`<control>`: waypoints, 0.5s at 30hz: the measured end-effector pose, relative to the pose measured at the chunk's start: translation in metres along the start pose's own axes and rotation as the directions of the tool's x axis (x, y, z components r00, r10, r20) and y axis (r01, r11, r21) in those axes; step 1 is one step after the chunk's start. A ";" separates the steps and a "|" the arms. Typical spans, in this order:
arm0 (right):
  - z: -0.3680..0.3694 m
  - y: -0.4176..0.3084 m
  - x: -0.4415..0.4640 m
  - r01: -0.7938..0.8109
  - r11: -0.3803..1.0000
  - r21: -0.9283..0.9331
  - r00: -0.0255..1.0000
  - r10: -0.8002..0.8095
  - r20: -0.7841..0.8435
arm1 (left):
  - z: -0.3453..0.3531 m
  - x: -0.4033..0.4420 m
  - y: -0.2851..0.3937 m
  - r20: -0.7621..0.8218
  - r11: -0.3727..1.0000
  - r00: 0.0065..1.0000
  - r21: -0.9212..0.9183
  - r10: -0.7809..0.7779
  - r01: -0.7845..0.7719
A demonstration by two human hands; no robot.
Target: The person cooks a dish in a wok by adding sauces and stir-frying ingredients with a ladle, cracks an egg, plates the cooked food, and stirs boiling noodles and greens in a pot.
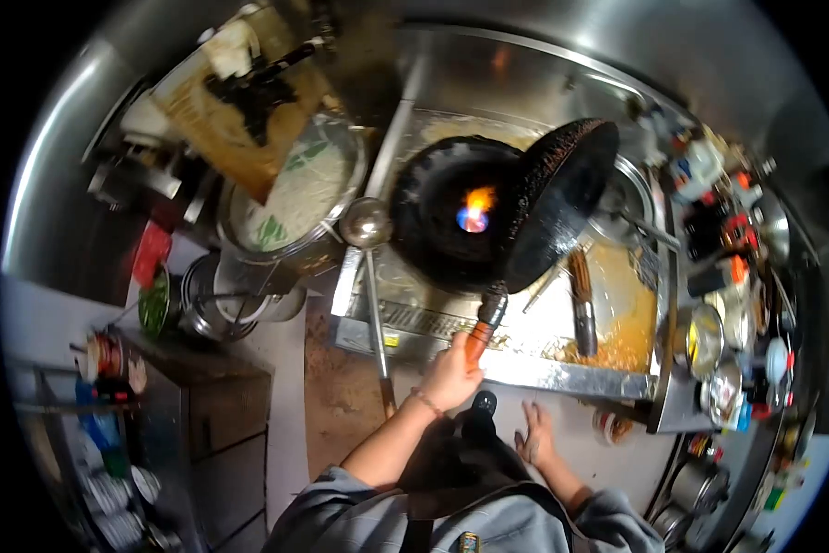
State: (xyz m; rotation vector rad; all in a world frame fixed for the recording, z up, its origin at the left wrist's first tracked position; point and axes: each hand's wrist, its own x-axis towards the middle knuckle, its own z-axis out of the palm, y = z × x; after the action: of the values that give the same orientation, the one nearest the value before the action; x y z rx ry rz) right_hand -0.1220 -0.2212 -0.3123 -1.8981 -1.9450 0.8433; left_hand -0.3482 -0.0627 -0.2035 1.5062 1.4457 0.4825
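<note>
My left hand (450, 376) is closed around the orange handle of a black wok (567, 207). The wok is tilted up on its side, to the right of the burner ring (424, 189), where a blue and orange flame (474, 212) burns. Lower down, my right hand (536, 437) hangs before the stove's front edge, fingers apart and holding nothing. A long-handled ladle (368, 226) lies at the stove's left edge, its handle reaching down past the front. Right of the wok handle, a bamboo wok brush (583, 300) rests on the wet, brown-stained stove top.
On the left is a large pot (290, 198) of pale liquid with green leaves, with a stained board (235, 101) above it. Bottles and bowls crowd the right-hand shelf (668, 373). A steel cabinet (221, 415) stands lower left. A round metal pot (628, 198) sits behind the wok.
</note>
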 end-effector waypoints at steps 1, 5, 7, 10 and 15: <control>0.009 -0.006 -0.007 -0.062 0.998 0.025 0.995 0.060 0.082 | -0.001 0.005 -0.010 0.023 0.997 1.000 -0.077 0.012 -0.010; 0.015 -0.031 -0.021 -0.113 0.988 0.105 0.981 0.094 0.172 | -0.026 0.020 -0.006 0.241 0.835 0.967 -0.515 -0.076 0.194; 0.014 -0.040 -0.017 -0.114 0.984 0.139 0.976 0.085 0.199 | -0.025 0.036 -0.017 0.269 0.706 0.963 -0.678 -0.021 0.204; 0.012 -0.072 -0.001 -0.071 0.977 0.202 0.981 0.031 0.191 | -0.038 0.048 -0.017 0.397 0.546 0.918 -0.771 0.012 0.327; 0.031 -0.134 0.028 0.140 0.856 0.497 0.891 -0.328 0.315 | -0.037 0.046 -0.044 0.173 0.809 0.985 -0.576 -0.023 0.120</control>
State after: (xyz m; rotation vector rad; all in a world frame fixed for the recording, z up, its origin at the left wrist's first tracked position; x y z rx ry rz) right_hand -0.2503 -0.1947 -0.2629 -1.2451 -1.8998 1.5372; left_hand -0.3918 -0.0142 -0.2379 0.9609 1.0840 0.6738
